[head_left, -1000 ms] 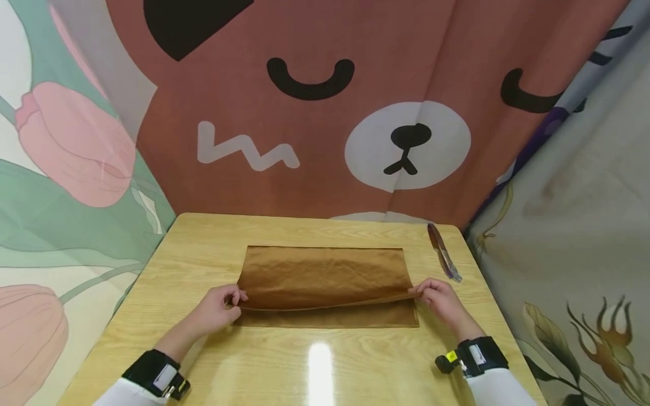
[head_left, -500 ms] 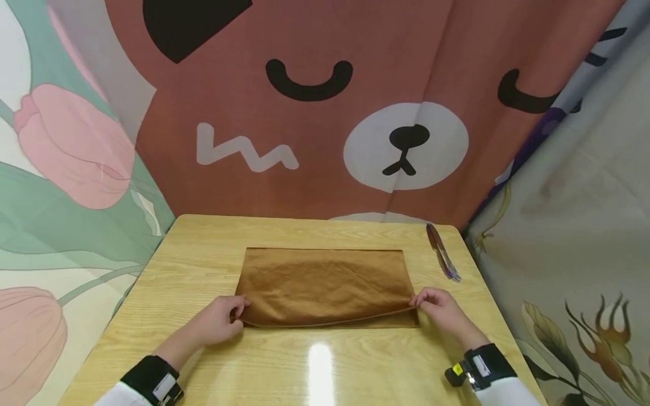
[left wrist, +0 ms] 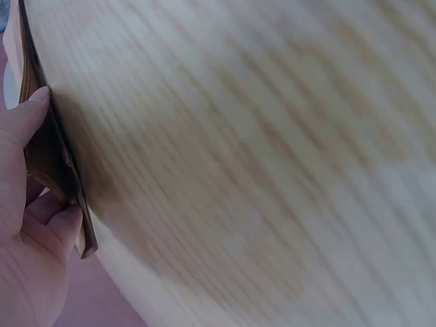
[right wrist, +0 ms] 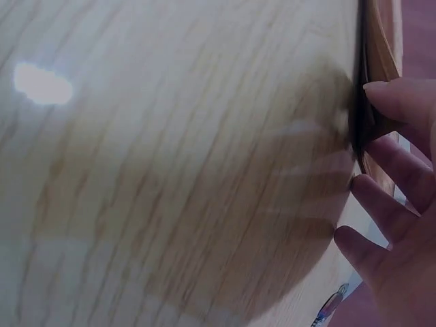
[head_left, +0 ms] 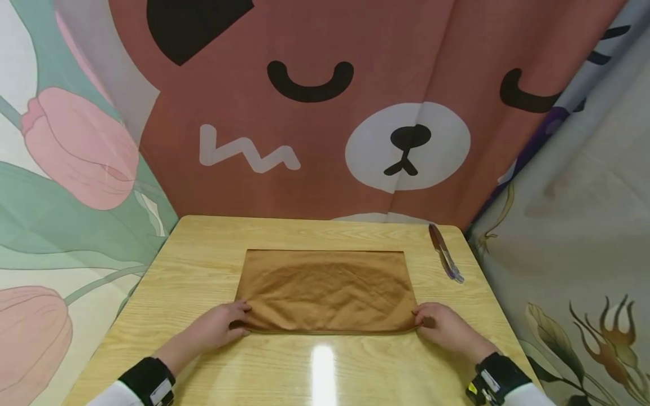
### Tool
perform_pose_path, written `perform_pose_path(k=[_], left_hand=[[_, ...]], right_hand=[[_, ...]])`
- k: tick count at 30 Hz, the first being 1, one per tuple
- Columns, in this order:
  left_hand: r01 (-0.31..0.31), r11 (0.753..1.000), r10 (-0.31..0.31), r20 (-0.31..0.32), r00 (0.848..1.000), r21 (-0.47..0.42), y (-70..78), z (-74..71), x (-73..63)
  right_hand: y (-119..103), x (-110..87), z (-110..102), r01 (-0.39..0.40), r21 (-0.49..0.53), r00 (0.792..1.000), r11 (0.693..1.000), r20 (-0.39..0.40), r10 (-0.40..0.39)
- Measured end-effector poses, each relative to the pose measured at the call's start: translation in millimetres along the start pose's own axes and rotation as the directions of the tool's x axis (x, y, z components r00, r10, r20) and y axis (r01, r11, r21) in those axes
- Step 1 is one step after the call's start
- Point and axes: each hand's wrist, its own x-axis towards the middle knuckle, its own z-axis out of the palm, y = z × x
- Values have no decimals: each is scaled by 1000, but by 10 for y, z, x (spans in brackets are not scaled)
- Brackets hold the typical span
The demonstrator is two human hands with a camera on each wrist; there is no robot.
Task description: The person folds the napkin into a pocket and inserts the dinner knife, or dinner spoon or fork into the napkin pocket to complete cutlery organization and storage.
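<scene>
A brown cloth point(head_left: 327, 290), folded into a wide rectangle with light wrinkles, lies on the wooden table. At its near left corner my left hand point(head_left: 223, 326) pinches the edge between thumb and fingers. My right hand point(head_left: 440, 326) does likewise at the near right corner. In the left wrist view, the thumb point(left wrist: 35, 107) is at the fold's edge while fingertips hold lower down, with dark layers showing between them. The right wrist view has the thumb point(right wrist: 388, 99) against the layered edge point(right wrist: 377, 61) and the other fingers spread near the tabletop.
A slim brown item with a clear end point(head_left: 446, 254) lies at the table's back right. The light wood table point(head_left: 203, 242) meets a bear-print curtain point(head_left: 315, 135) behind, with floral hangings point(head_left: 76, 146) at both sides.
Both hands have drawn the cloth's upper layer toward the near side and lowered it. Its edge now lies over the lower layer's near edge, covering the strip that showed before.
</scene>
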Motion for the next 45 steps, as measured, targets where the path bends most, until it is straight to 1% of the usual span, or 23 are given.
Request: perform_pose_path(k=[3, 5, 8, 13, 15, 18, 22, 25, 27, 29, 32, 34, 37, 38, 41, 45], left_hand=[[-15, 1000, 15, -2, 1000, 11, -7, 27, -26], [-18, 1000, 18, -1, 1000, 12, -1, 34, -38], [-16, 999, 16, -3, 1000, 28, 1, 47, -53], [1, 998, -1, -4, 1000, 70, 15, 53, -70], [-9, 996, 10, -11, 1000, 90, 25, 50, -77], [-30, 992, 33, -25, 999, 121, 35, 46, -89], [-40, 989, 46, -36, 998, 143, 43, 47, -114], [-45, 988, 52, -40, 998, 145, 42, 53, -133], [-45, 988, 53, -48, 997, 148, 34, 55, -134], [-46, 985, 56, -57, 997, 164, 18, 50, -118], [-53, 979, 68, -72, 995, 197, -7, 23, -64], [-63, 973, 80, -69, 994, 221, -22, 4, -26], [-84, 966, 99, -50, 994, 245, -27, -17, -11], [-93, 965, 106, -41, 994, 246, -25, -20, -19], [-98, 964, 104, -15, 994, 247, -18, -13, -71], [-72, 970, 77, -12, 997, 232, -16, -2, -129]], right_hand=[[-7, -30, 4, 53, -84, 999, 995, 8, -52], [-8, -53, 17, 72, -130, 997, 989, 13, -71], [-10, -83, 44, 81, -179, 997, 980, 6, -81], [-26, -110, 72, 110, -247, 991, 963, -51, -126], [-35, -116, 70, 120, -275, 988, 954, -62, -143], [-49, -122, 54, 111, -307, 990, 945, -47, -131], [-68, -124, 17, 91, -326, 996, 941, 8, -93], [-78, -122, -7, 95, -339, 995, 936, 34, -89], [-77, -108, -17, 101, -350, 995, 931, 28, -97], [-71, -78, -25, 113, -363, 993, 925, 2, -120], [-54, -4, -36, 131, -374, 986, 918, -45, -159], [-49, 45, -42, 149, -389, 981, 909, -61, -187], [-54, 83, -46, 178, -401, 975, 899, -49, -215], [-57, 81, -43, 181, -405, 976, 896, -37, -214], [-73, 44, -31, 168, -391, 982, 905, -9, -186], [-83, -24, -6, 116, -367, 992, 923, -3, -126]])
